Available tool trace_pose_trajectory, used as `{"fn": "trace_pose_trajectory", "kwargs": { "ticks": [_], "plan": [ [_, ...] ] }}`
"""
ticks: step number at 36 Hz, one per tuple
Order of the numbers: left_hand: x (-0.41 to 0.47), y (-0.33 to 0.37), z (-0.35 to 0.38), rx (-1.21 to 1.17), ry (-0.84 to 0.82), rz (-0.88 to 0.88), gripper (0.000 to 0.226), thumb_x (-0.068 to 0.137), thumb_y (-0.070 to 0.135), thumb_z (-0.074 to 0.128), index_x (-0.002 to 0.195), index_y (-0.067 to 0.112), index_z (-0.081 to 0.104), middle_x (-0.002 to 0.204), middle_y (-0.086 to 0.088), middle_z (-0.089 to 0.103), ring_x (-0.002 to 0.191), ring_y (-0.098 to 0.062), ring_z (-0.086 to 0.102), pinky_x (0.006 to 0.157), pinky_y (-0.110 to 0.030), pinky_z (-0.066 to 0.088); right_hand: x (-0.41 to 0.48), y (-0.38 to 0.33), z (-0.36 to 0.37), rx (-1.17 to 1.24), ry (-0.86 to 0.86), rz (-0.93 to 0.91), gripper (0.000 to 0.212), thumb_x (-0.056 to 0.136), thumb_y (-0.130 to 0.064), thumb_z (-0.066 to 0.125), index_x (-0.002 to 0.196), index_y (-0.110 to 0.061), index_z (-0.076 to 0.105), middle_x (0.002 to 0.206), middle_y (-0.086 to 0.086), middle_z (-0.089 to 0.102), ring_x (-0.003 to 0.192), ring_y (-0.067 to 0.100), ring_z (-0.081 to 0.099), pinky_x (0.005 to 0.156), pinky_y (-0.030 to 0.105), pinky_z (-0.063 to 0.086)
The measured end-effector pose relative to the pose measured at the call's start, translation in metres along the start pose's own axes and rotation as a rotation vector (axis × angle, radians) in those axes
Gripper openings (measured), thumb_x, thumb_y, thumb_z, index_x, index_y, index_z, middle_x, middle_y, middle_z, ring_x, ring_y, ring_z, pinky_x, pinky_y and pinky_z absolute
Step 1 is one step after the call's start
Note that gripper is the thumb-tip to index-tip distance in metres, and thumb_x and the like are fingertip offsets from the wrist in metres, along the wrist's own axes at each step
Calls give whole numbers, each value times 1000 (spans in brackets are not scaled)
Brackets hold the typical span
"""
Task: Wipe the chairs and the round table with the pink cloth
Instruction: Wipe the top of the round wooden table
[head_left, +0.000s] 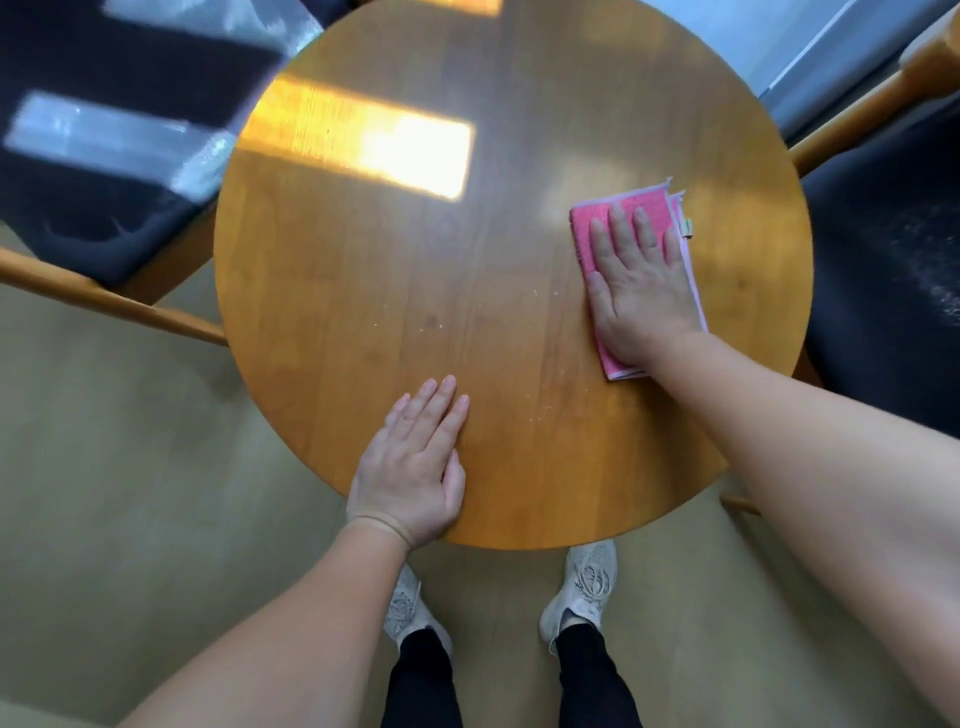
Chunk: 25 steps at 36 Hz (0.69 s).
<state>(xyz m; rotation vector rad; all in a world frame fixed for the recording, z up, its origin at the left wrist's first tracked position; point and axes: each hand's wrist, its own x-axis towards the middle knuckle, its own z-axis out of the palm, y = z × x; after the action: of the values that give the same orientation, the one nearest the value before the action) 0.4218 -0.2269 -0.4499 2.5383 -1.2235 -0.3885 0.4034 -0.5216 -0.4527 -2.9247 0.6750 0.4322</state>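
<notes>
A round wooden table (395, 270) fills the middle of the view. On its right part lies the folded pink cloth (589, 215), and my right hand (639, 286) presses flat on top of it with fingers spread. My left hand (415, 467) rests palm down on the table's near edge, holding nothing. Small pale crumbs dot the wood between the two hands. A dark-cushioned chair (104, 171) with a wooden frame stands at the left, and a second dark chair (893, 270) stands at the right.
Beige floor (130, 493) surrounds the table. My feet in pale sneakers (582, 587) stand under the near edge. Sunlight patches fall across the tabletop and the left chair. A pale wall or window frame (810, 57) runs behind the right chair.
</notes>
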Motion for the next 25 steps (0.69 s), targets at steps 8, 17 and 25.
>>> {"fn": "trace_pose_trajectory", "kwargs": {
  "ticks": [8, 17, 25],
  "plan": [
    [-1, 0, -1, -10, -2, -5, 53, 84, 22, 41, 133, 7, 54, 143, -10, 46, 136, -22, 34, 115, -38, 22, -66, -42, 22, 53, -26, -47, 69, 93, -45, 8, 154, -13, 10, 162, 11, 6, 149, 30, 0, 120, 47, -5],
    [-2, -2, -3, -34, -25, -6, 54, 82, 22, 39, 132, 8, 55, 142, -10, 47, 134, -24, 39, 115, -35, 20, -162, -96, 62, 83, 45, 13, 63, 95, -37, 26, 151, -8, 23, 159, 14, 19, 147, 31, 13, 115, 52, 11],
    [-6, -2, -2, -46, -47, -5, 56, 81, 21, 37, 133, 8, 53, 144, -10, 45, 135, -24, 39, 116, -34, 16, -184, -108, 73, 78, 34, 8, 63, 95, -37, 28, 152, -11, 19, 160, 12, 16, 148, 31, 12, 116, 52, 10]
  ]
}}
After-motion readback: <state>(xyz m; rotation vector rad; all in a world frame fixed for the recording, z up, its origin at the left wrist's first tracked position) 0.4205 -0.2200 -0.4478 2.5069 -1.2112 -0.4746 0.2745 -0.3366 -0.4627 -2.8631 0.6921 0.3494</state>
